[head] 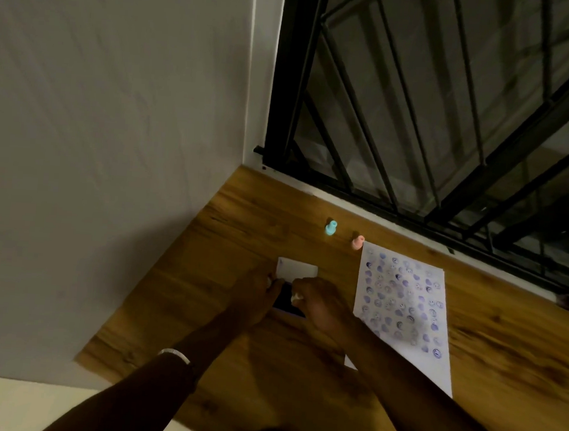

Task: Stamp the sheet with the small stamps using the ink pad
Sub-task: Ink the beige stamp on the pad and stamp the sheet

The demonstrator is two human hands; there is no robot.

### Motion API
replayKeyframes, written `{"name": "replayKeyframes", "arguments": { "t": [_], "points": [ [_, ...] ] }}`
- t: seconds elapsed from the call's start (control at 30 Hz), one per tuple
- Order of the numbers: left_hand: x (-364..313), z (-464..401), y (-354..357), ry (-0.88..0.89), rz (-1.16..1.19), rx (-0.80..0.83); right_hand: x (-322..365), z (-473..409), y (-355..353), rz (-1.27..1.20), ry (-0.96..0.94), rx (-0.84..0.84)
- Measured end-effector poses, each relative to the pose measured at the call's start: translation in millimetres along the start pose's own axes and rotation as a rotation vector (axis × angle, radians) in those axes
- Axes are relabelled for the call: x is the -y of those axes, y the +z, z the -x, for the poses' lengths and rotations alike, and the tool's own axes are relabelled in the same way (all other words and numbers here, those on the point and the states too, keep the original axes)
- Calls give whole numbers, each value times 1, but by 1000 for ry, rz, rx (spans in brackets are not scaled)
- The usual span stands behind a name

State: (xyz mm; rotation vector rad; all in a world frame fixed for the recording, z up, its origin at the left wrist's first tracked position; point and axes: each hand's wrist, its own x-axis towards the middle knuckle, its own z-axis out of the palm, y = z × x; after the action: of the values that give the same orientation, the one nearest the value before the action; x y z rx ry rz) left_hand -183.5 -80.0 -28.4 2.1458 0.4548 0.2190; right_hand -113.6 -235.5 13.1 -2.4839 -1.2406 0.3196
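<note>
A white sheet [404,311] covered with several purple stamp prints lies on the wooden table [502,348] to the right. A dark ink pad [288,305] with its white lid [301,269] open sits at the left. My left hand [257,297] holds the pad's left edge. My right hand [317,305] is closed over the pad's right side, with something small and white between the fingers that I cannot make out. A blue stamp [331,227] and a pink stamp [358,242] stand upright behind the sheet.
A grey wall [113,136] borders the table on the left. A window with black metal bars [418,107] runs along the far edge. A bracelet [175,354] is on my left wrist.
</note>
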Motion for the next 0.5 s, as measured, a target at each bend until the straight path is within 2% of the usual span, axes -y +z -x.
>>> {"name": "replayKeyframes", "arguments": {
  "t": [0.13, 0.33, 0.5],
  "points": [
    [-4, 2, 1, -14, -3, -15, 5, 0, -3, 24, 16, 19],
    [-12, 2, -7, -64, 82, 58, 15, 11, -7, 31, 55, 4],
    [-19, -4, -10, -163, 177, -54, 11, 18, -19, -59, 139, -85]
  ]
}}
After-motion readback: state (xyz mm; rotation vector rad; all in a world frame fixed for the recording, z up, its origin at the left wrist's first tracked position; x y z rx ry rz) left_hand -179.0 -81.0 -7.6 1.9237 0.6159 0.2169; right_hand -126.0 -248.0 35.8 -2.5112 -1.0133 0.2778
